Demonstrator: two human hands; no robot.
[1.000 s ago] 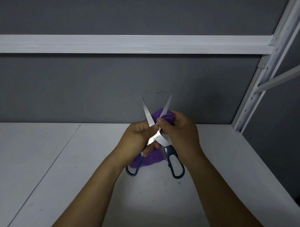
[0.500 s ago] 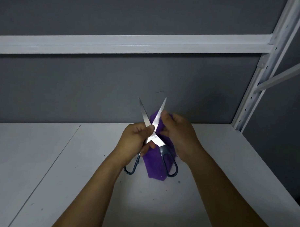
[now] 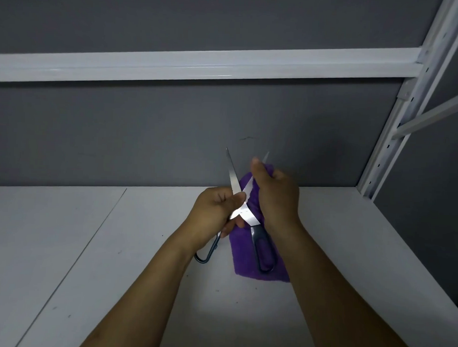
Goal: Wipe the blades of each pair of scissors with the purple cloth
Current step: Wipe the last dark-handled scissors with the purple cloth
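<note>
- Above the white shelf board (image 3: 90, 246), mid-frame, the scissors (image 3: 243, 212) are held in the air with blades spread in a V; everything below is placed relative to them.
- Left of the pivot: left hand (image 3: 216, 211) is curled tight around the scissors at the crossing, thumb on the flat of the steel. One handle loop hangs out under that hand.
- Left blade (image 3: 233, 176) is bare, tip up toward the grey back wall (image 3: 172, 135).
- Right of the pivot: purple cloth (image 3: 246, 254) runs behind the scissors, from the right blade down past the dark right handle (image 3: 264, 252), lower end hanging free above the board.
- Right blade (image 3: 265, 157): only the tip shows past the cloth.
- Right hand (image 3: 276, 198) is closed, pinching cloth around that right blade. Looks mid-stroke, though slightly blurred.
- Handling, my read: scissors are rigid, light, slick polished steel with sharp edges and points. Hold at the pivot or handles; keep skin off the inner edges.
- Cloth is soft, floppy, grippy; fold it over the blade's spine and pull toward the tip so the edge never runs into the fingers.
- Far right of the scissors: white slotted upright (image 3: 390, 142). No other scissors in view.
</note>
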